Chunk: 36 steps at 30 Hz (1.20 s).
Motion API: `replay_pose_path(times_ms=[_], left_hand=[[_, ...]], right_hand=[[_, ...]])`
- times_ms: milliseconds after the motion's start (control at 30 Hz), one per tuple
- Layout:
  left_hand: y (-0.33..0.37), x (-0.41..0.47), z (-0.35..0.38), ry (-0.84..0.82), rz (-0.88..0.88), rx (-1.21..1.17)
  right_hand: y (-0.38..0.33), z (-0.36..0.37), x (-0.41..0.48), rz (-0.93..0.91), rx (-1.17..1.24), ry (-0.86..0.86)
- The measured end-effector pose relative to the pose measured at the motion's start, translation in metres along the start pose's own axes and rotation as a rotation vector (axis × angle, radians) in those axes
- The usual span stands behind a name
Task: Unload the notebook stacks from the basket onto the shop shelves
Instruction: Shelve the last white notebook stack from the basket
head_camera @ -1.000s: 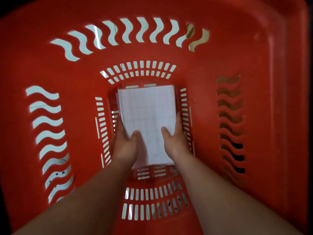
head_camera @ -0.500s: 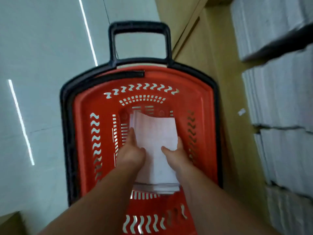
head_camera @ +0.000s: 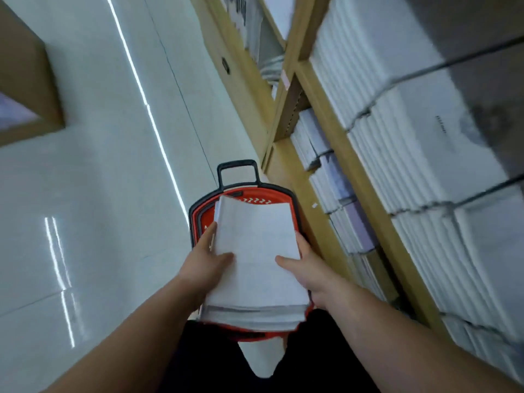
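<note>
While both hands clasp it, notebook stack between left grip and right grip, above basket.

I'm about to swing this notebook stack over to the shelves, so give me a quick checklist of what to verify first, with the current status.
1. Both hands on the stack: ok. Left hand and right hand grip opposite sides of the notebook stack.
2. Stack lifted above the basket: ok.
3. Stack squared up: not ok, the top far corner curls upward.
4. Free slot on the shelves: cannot tell, visible rows look full of white stacks.
5. Basket emptied: cannot tell, the stack hides its inside.
</note>
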State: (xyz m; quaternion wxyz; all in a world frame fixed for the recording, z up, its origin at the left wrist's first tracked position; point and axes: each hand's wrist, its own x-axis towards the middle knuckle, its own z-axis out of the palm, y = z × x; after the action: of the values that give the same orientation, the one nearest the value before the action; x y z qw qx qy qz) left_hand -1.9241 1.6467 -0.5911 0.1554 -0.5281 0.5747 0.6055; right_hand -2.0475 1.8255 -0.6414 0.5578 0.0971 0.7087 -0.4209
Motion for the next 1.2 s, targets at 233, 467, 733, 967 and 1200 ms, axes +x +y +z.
replay_pose_path(times_ms=[233, 467, 733, 967, 1200], left_hand=[[0.032, -0.112, -0.06, -0.059, 0.176, -0.197], [0.071, -0.155, -0.083, -0.268, 0.372, -0.115], [0.092, -0.222, -0.019, -0.555, 0.517, 0.104], [0.073, -0.278, 0.06, -0.715, 0.601, 0.246], [0.048, -0.312, 0.13, -0.75, 0.617, 0.354]], right_hand=[[-0.061, 0.026, -0.137, -0.255, 0.089, -0.004], [-0.039, 0.056, -0.221, -0.406, 0.353, 0.261], [0.051, 0.041, -0.313, -0.505, 0.872, 0.518], [0.127, 0.019, -0.366, -0.581, 1.084, 0.508], [0.185, -0.029, -0.398, -0.659, 0.963, 0.699]])
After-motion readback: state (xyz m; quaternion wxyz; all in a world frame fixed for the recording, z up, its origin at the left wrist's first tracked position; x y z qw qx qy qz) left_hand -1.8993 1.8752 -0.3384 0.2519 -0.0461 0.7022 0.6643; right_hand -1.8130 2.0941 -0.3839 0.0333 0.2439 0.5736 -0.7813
